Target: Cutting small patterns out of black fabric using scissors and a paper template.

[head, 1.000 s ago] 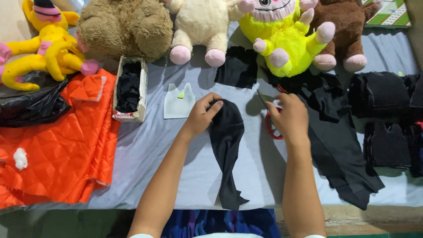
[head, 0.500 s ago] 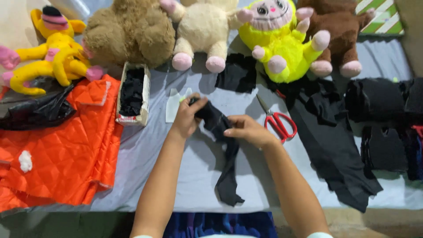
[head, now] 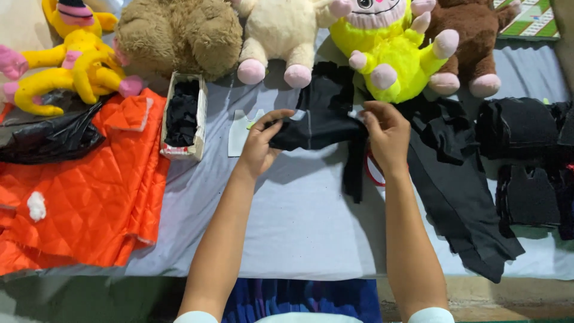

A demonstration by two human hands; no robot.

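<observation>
Both hands are pinching a black fabric piece (head: 317,128) in the upper middle of the frame: left hand (head: 261,145) grips its left end, right hand (head: 385,134) the right, above the grey worktop (head: 287,227).

We seem to be in a small sewing or toy-making workshop. Along the far edge of the desk (head: 299,239), which is covered in grey cloth, a row of finished plush toys sits: a yellow long-limbed one (head: 66,66), a brown bear (head: 179,36), a cream one (head: 281,36), a bright yellow-green one (head: 388,54) and a dark brown one (head: 478,42). Orange quilted fabric (head: 78,191) lies at the left edge, stacks of cut black fabric pieces (head: 526,161) at the right edge, and a small box of black scraps (head: 182,116) and a pale paper pattern piece (head: 242,131) lie between.
</observation>
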